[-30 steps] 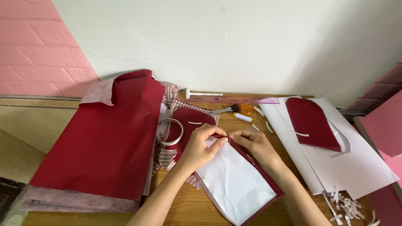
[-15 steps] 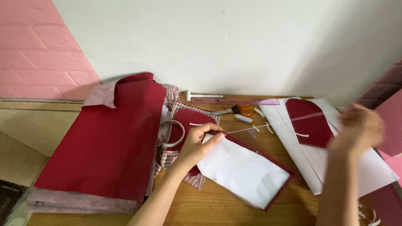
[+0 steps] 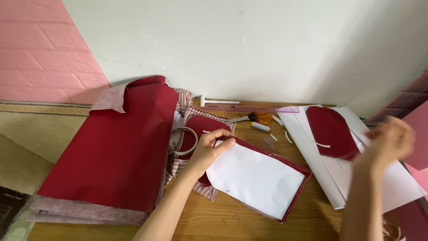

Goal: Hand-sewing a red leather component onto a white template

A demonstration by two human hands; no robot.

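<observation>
Two hands are over a wooden table (image 3: 249,223). The left hand (image 3: 209,149) presses down on the upper left corner of a white paper sheet (image 3: 256,178), fingers curled with the tips on the paper's edge. This paper lies on a dark red piece (image 3: 298,196) whose folded border shows along its top and right sides, in the middle of the table. The right hand (image 3: 390,138) is raised to the right of the paper, blurred, so I cannot tell how far it is closed or whether it holds anything. Beneath that hand, right of the paper, white sheets (image 3: 339,187) carry a rounded red piece (image 3: 330,131). Left of the paper sits a tape roll (image 3: 180,140), and beyond it a large red sheet (image 3: 116,147) draped over a pinkish stack. Behind the paper, near the wall, lie orange-handled scissors (image 3: 252,117) and a clear ruler (image 3: 254,108).
</observation>
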